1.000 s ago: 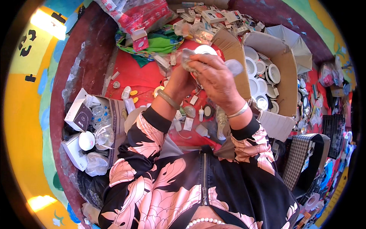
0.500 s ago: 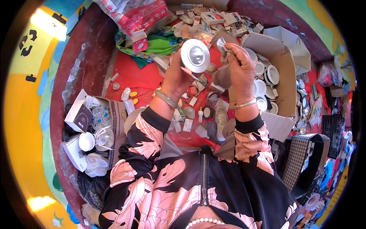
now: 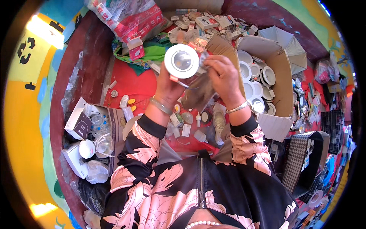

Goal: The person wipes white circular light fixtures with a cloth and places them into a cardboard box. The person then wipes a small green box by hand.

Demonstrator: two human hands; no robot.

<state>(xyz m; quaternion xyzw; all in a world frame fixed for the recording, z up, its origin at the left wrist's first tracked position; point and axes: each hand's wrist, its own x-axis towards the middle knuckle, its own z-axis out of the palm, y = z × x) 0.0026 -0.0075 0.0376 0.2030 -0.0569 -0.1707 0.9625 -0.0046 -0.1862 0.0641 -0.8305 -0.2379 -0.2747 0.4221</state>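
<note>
Cluttered red sheeting point(image 3: 129, 81) lies beneath hands point(image 3: 224, 77) and white lamp point(image 3: 182, 61)

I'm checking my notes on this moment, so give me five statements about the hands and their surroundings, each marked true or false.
1. The left hand holds a round white light fitting. True.
2. The right hand is empty. False: it holds a brownish cloth.
3. An open cardboard box right of the hands contains round white pieces. True.
4. Both wrists are bare. False: each wears a bangle.
5. The ground covering is blue. False: it is red.
</note>
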